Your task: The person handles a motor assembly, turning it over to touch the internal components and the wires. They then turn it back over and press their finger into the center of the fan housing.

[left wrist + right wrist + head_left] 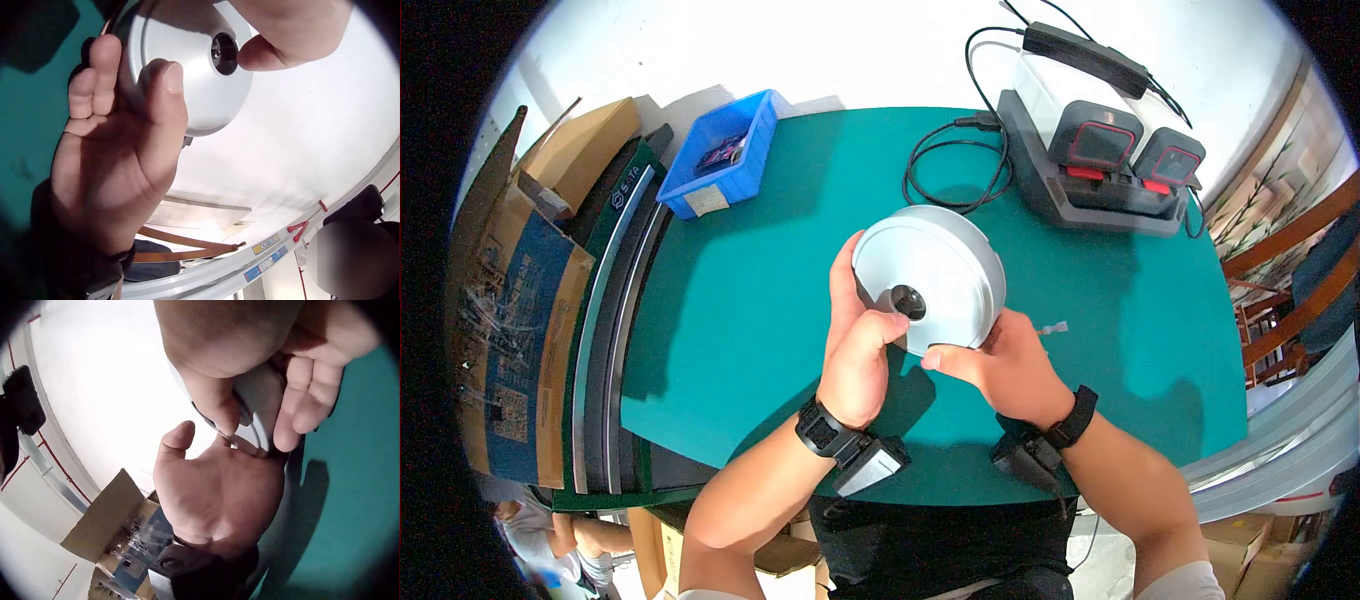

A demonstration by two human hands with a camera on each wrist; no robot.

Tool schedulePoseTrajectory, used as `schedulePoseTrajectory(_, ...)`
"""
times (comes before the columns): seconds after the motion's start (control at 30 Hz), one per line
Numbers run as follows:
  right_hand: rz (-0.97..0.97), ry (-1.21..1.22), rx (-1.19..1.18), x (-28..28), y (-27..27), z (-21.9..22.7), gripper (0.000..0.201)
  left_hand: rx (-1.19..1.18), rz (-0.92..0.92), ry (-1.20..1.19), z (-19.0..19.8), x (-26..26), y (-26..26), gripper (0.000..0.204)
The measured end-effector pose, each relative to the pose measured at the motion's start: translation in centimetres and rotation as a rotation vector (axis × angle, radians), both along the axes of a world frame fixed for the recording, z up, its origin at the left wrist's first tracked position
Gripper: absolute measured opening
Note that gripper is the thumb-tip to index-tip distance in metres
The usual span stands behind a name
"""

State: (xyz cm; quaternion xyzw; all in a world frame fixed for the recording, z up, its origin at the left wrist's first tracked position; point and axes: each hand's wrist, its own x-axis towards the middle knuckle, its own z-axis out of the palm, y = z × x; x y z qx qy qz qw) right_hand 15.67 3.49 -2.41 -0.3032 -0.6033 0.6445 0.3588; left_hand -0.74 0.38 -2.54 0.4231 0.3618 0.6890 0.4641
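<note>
A round, silver-grey metal housing [950, 270] with a dark round hole in its face is held above the table between both hands. My left hand [858, 368] grips its left side, the thumb lying across the face close to the hole. On the lower right, my right hand [1028, 372] holds the rim with its thumb on the near edge. The left wrist view shows the shiny face of the housing [203, 106] with the right thumb beside the hole. In the right wrist view, the hands mostly hide it. A small clear connector [1055, 328] pokes out past the right hand.
On the green table [730, 340], a blue bin [750, 170] stands at the back left. A dark charging dock [1040, 190] with two battery-like units sits back right, near a black cable [908, 180]. Cardboard boxes [525, 330] stand left; a wooden chair [1290, 270] is at right.
</note>
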Motion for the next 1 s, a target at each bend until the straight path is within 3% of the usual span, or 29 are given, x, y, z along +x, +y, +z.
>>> schedulePoseTrajectory(0.4, 0.033, -0.003, 0.006, 0.0, 0.3, -0.5, 0.041, -0.082, 0.123, 0.101, 0.4, 0.2, 0.1, 0.066)
schedulePoseTrajectory(0.5, 0.066, 0.037, -0.091, 0.1, 0.1, 0.3, 0.04, -0.146, 0.047, -0.05, 0.4, -1.2, 0.9, 0.056)
schedulePoseTrajectory(0.6, 0.113, 0.035, -0.008, 0.2, 0.2, -0.1, 0.039, -0.156, -0.046, -0.052, 0.8, -1.9, 1.3, 0.052)
schedulePoseTrajectory(0.67, 0.138, -0.01, 0.005, 0.3, 0.5, 0.3, 0.038, -0.162, 0.117, 0.178, -0.1, -2.0, 1.4, 0.05)
schedulePoseTrajectory(0.73, 0.147, -0.056, 0.021, 0.9, 0.3, 1.2, 0.036, -0.18, 0.13, 0.068, -0.4, -1.8, 1.7, 0.049)
schedulePoseTrajectory(0.8, 0.034, -0.629, 0.541, 1.9, -0.4, 3.4, 0.033, -0.195, 0.143, -0.054, 0.0, -1.6, 1.7, 0.045)
schedulePoseTrajectory(0.83, 0.004, -0.632, 0.548, 2.3, -0.9, 4.2, 0.033, -0.199, 0.163, -0.015, -0.2, -1.8, 1.7, 0.043)
schedulePoseTrajectory(0.9, -0.182, -0.963, 1.099, 2.9, -2.7, 5.0, 0.039, -0.168, 0.177, -0.003, -0.7, -2.0, 1.7, 0.04)
schedulePoseTrajectory(0.93, -0.244, -0.89, 1.181, 2.8, -3.7, 5.5, 0.041, -0.177, 0.18, -0.012, -0.7, -2.1, 1.5, 0.039)
schedulePoseTrajectory(1.0, -0.168, -0.601, 1.328, 2.6, -5.8, 7.3, 0.029, -0.173, 0.162, 0.013, 0.6, -1.4, 1.3, 0.036)
